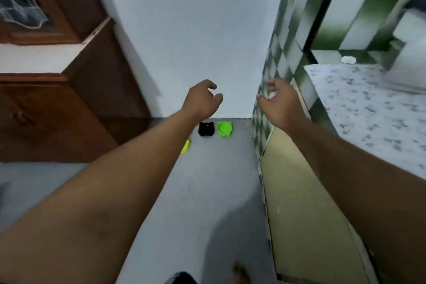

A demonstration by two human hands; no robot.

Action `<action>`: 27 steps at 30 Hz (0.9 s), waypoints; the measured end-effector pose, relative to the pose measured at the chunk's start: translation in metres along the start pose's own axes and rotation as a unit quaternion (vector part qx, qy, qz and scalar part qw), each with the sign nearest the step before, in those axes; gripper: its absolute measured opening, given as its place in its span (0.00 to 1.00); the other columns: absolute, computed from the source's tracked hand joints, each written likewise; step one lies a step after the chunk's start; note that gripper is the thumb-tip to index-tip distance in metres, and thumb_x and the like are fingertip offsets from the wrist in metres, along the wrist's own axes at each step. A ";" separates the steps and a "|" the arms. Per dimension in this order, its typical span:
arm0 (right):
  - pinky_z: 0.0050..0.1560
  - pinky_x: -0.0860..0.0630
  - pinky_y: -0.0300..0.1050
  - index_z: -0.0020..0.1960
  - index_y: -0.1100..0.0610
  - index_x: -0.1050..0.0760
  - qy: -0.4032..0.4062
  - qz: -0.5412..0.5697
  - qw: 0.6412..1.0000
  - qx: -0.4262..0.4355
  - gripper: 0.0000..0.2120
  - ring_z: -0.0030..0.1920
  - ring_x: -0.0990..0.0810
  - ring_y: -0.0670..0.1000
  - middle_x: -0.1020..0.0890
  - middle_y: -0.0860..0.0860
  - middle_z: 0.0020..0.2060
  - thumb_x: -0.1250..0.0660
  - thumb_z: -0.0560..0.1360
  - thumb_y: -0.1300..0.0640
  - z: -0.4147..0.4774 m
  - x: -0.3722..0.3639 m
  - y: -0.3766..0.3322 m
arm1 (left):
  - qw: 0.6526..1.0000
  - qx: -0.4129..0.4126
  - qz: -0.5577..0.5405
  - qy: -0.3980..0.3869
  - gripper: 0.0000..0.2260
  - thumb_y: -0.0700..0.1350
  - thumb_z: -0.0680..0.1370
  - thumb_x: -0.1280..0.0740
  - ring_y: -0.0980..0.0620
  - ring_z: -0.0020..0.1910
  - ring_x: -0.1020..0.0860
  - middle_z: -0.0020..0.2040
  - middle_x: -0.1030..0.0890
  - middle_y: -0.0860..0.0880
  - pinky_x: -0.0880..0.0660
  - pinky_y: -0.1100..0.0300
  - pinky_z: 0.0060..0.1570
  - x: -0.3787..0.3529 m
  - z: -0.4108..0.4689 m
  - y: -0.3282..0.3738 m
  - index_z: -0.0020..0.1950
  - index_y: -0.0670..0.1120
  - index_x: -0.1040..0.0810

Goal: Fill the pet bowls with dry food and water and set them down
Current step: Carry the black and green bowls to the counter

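Two pet bowls stand side by side on the grey floor against the far wall: a black bowl (pixel 206 129) on the left and a bright green bowl (pixel 224 128) on the right. A yellow-green object (pixel 185 146) peeks out from behind my left forearm; what it is I cannot tell. My left hand (pixel 201 99) hangs in the air above the black bowl, fingers loosely curled and holding nothing. My right hand (pixel 277 101) floats to the right of it, fingers spread and relaxed, also without anything in it. Both arms reach forward, well above the bowls.
A dark wooden cabinet (pixel 57 108) with a white ledge lines the left side. A green-and-white tiled wall (pixel 279 60) and a speckled counter (pixel 368 110) stand on the right, above a pale yellow panel (pixel 299 191). The view is blurred.
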State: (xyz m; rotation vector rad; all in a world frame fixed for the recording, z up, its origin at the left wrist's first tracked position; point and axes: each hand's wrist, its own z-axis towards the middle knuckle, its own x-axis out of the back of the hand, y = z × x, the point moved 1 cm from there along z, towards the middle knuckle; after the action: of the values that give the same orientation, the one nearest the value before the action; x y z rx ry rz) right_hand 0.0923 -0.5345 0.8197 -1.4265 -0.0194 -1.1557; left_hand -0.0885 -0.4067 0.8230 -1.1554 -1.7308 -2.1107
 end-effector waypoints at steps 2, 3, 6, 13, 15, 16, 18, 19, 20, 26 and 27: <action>0.53 0.30 0.38 0.64 0.54 0.26 -0.024 0.008 1.000 -0.009 0.20 0.51 0.23 0.49 0.21 0.52 0.57 0.29 0.75 0.52 0.032 -0.025 0.006 | 0.999 0.029 0.001 0.022 0.16 0.49 0.80 0.33 0.51 0.49 0.23 0.47 0.17 0.50 0.34 0.63 0.46 0.005 0.026 -0.020 0.66 0.46 0.23; 0.53 0.30 0.38 0.64 0.54 0.26 -0.036 0.012 0.999 -0.014 0.19 0.52 0.22 0.49 0.21 0.52 0.57 0.29 0.75 0.51 0.046 -0.036 0.007 | 0.999 0.041 0.001 0.031 0.16 0.48 0.80 0.33 0.51 0.49 0.23 0.45 0.18 0.51 0.34 0.63 0.46 0.007 0.037 -0.030 0.66 0.46 0.23; 0.54 0.26 0.43 0.63 0.53 0.25 -0.062 0.020 0.997 -0.032 0.19 0.49 0.23 0.50 0.21 0.52 0.55 0.29 0.74 0.51 0.089 -0.073 0.020 | 0.996 0.081 -0.003 0.046 0.16 0.48 0.79 0.32 0.51 0.47 0.22 0.42 0.19 0.52 0.32 0.62 0.46 0.007 0.075 -0.064 0.66 0.45 0.23; 0.59 0.23 0.48 0.64 0.52 0.27 -0.101 -0.011 0.990 -0.097 0.21 0.56 0.21 0.52 0.21 0.51 0.58 0.30 0.74 0.48 0.183 -0.169 0.066 | 0.993 0.113 -0.023 0.018 0.15 0.48 0.79 0.31 0.48 0.49 0.21 0.39 0.23 0.57 0.29 0.60 0.48 -0.032 0.186 -0.143 0.65 0.45 0.22; 0.57 0.23 0.46 0.64 0.54 0.27 -0.099 -0.006 0.989 -0.114 0.20 0.55 0.20 0.53 0.21 0.52 0.57 0.29 0.75 0.49 0.213 -0.193 0.083 | 0.994 0.111 -0.020 0.000 0.15 0.48 0.79 0.31 0.48 0.50 0.20 0.38 0.23 0.56 0.31 0.61 0.46 -0.050 0.220 -0.166 0.64 0.45 0.22; 0.52 0.22 0.43 0.64 0.54 0.26 -0.097 0.001 0.987 -0.128 0.19 0.52 0.20 0.52 0.21 0.51 0.56 0.29 0.75 0.50 0.229 -0.206 0.094 | 0.993 0.115 -0.024 -0.006 0.15 0.48 0.79 0.31 0.49 0.49 0.21 0.38 0.22 0.56 0.32 0.62 0.45 -0.059 0.238 -0.177 0.64 0.45 0.22; 0.39 0.25 0.34 0.63 0.55 0.26 -0.097 0.021 0.982 -0.161 0.18 0.42 0.20 0.51 0.21 0.51 0.53 0.30 0.76 0.51 0.255 -0.233 0.116 | 0.990 0.135 -0.034 -0.016 0.14 0.48 0.80 0.31 0.50 0.47 0.22 0.40 0.22 0.54 0.33 0.62 0.44 -0.079 0.271 -0.202 0.64 0.45 0.22; 0.38 0.25 0.33 0.62 0.55 0.26 -0.096 0.035 0.980 -0.173 0.17 0.41 0.20 0.51 0.21 0.51 0.52 0.29 0.75 0.52 0.265 -0.248 0.129 | 0.988 0.148 -0.038 -0.020 0.14 0.48 0.80 0.31 0.49 0.47 0.21 0.41 0.22 0.54 0.32 0.62 0.45 -0.090 0.286 -0.216 0.64 0.45 0.22; 0.39 0.25 0.35 0.61 0.56 0.25 -0.096 0.044 0.977 -0.188 0.17 0.42 0.19 0.52 0.20 0.52 0.50 0.29 0.75 0.52 0.275 -0.267 0.146 | 0.986 0.161 -0.044 -0.020 0.14 0.48 0.80 0.30 0.47 0.49 0.20 0.41 0.22 0.54 0.30 0.61 0.46 -0.103 0.302 -0.233 0.64 0.45 0.22; 0.49 0.19 0.57 0.46 0.49 0.23 -0.081 0.102 0.947 -0.295 0.12 0.39 0.20 0.52 0.18 0.51 0.41 0.28 0.66 0.46 0.311 -0.400 0.292 | 0.979 0.202 -0.032 -0.022 0.13 0.46 0.79 0.30 0.55 0.38 0.24 0.40 0.23 0.53 0.34 0.75 0.31 -0.224 0.385 -0.374 0.62 0.44 0.20; 0.49 0.20 0.56 0.46 0.50 0.23 -0.080 0.106 0.947 -0.294 0.10 0.40 0.21 0.52 0.18 0.51 0.42 0.27 0.68 0.49 0.314 -0.424 0.317 | 0.977 0.208 -0.034 -0.019 0.13 0.46 0.79 0.30 0.56 0.36 0.24 0.39 0.23 0.53 0.34 0.75 0.29 -0.246 0.395 -0.399 0.62 0.43 0.20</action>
State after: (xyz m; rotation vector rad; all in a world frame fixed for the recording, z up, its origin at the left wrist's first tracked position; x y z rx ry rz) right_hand 0.2667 -0.1266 0.3935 -1.9911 0.3856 -0.8968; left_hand 0.0263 -0.0108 0.3690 -1.0300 -2.1217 -1.6489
